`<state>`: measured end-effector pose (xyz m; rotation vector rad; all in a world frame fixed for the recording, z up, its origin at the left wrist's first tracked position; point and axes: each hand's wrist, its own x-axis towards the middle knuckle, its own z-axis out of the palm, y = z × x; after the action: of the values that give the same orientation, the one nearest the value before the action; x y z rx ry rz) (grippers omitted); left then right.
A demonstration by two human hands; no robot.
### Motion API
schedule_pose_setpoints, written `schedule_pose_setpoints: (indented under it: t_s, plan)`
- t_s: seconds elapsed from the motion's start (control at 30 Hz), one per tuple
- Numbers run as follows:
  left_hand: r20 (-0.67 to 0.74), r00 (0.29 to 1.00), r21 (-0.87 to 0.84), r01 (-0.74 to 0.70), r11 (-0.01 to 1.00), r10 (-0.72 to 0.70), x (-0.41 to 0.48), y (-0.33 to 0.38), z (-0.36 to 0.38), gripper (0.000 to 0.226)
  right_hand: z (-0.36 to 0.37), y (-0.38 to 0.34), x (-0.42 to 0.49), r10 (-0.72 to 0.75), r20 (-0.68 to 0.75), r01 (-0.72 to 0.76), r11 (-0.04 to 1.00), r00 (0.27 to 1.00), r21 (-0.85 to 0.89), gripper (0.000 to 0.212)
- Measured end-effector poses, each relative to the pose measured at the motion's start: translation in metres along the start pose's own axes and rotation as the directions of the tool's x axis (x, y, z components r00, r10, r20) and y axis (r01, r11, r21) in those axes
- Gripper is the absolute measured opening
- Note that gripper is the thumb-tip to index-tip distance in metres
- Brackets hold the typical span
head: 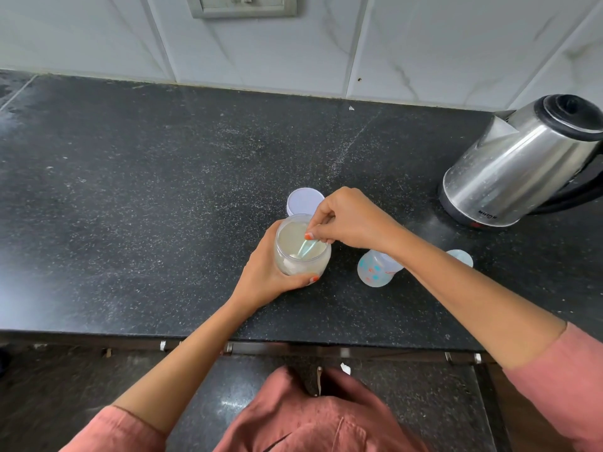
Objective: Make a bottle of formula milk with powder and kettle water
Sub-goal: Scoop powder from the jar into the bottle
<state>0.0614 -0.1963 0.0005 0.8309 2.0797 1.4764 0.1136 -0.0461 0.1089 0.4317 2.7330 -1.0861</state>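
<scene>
A clear jar of pale formula powder [301, 259] stands on the black counter [130, 197], and my left hand [264, 272] grips it around the side. My right hand [349, 220] pinches a light blue scoop [306, 247] whose bowl dips into the powder inside the jar. The jar's white lid [303, 200] lies flat just behind the jar. To the right, under my right forearm, stands the open baby bottle [375, 269] with blue and orange prints. A steel electric kettle [522, 164] sits at the far right on its black base.
A pale blue bottle cap [461, 257] lies beyond my right forearm. The tiled wall with a socket plate [243, 6] runs along the back. The counter's front edge [293, 339] is near my body, with drawer handles below it.
</scene>
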Motion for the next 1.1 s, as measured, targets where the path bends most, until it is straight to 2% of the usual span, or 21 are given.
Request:
schedule_pose_setpoints:
  t_s: [0.2, 0.43, 0.63, 0.83, 1.0, 1.1]
  plan:
    - [-0.002, 1.0, 0.0, 0.016, 1.0, -0.016, 0.0, 0.001, 0.0, 0.086, 0.004, -0.003, -0.004, -0.063, 0.031, 0.066, 0.994, 0.998, -0.093, 0.008]
    - [-0.002, 1.0, 0.008, 0.018, 1.0, -0.018, 0.0, 0.003, 0.0, 0.083, -0.005, -0.006, -0.004, -0.11, 0.151, 0.135, 0.976, 0.982, -0.172, 0.01]
    - [0.0, 1.0, 0.01, 0.016, 1.0, -0.016, -0.001, 0.002, 0.0, 0.084, 0.001, -0.008, -0.002, -0.126, 0.137, 0.14, 0.985, 0.983, -0.102, 0.009]
    - [0.004, 1.0, 0.009, 0.016, 1.0, -0.016, -0.001, 0.003, 0.0, 0.081, -0.009, -0.002, 0.0, -0.089, 0.205, 0.114, 0.987, 0.975, -0.111, 0.008]
    - [0.009, 1.0, -0.001, 0.011, 1.0, -0.011, -0.001, 0.004, 0.0, 0.08, -0.003, -0.002, 0.001, -0.072, 0.172, 0.084, 0.994, 0.983, -0.065, 0.009]
    - [0.003, 1.0, -0.007, 0.004, 1.0, -0.004, -0.001, 0.004, 0.001, 0.078, 0.0, 0.001, 0.0, -0.027, 0.133, 0.024, 0.999, 0.991, 0.023, 0.01]
